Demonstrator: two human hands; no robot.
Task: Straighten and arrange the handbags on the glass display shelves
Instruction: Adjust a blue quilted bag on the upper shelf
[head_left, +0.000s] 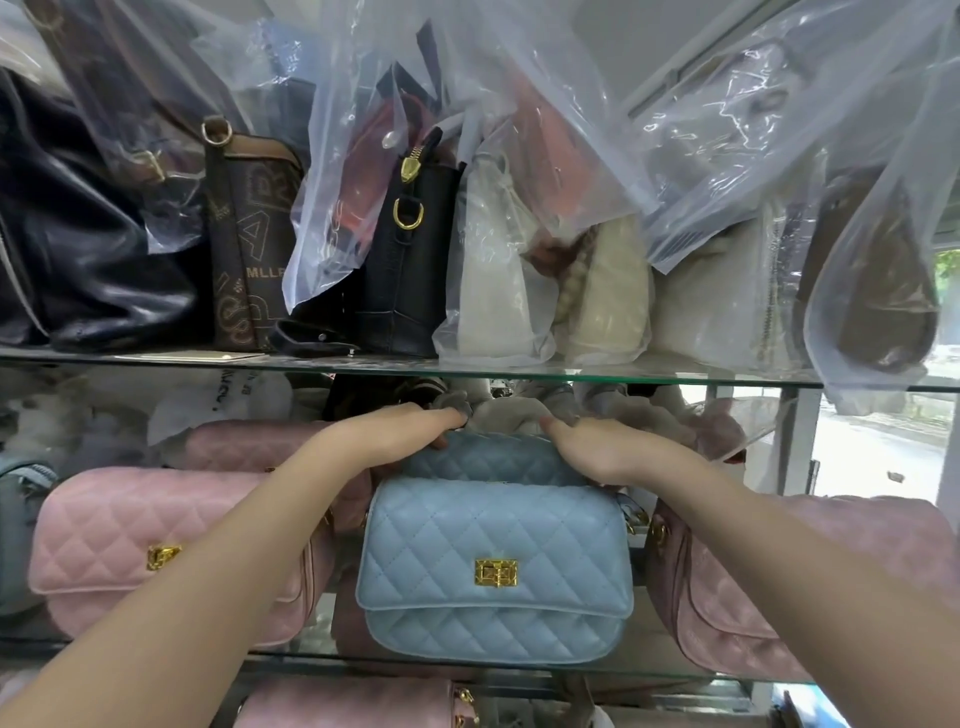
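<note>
On the middle glass shelf a light blue quilted handbag with a gold clasp stands upright, facing me. Directly behind it stands a darker blue quilted handbag, of which only the top shows. My left hand holds that rear bag's top left, fingers over the top and thumb at the front. On its top right my right hand grips it the same way. A pink quilted handbag stands to the left, another pink handbag to the right.
The upper glass shelf carries a black leather bag, a brown lettered bag, a black bag and cream bags in plastic. Clear plastic covers hang low. Another pink bag sits on the shelf below.
</note>
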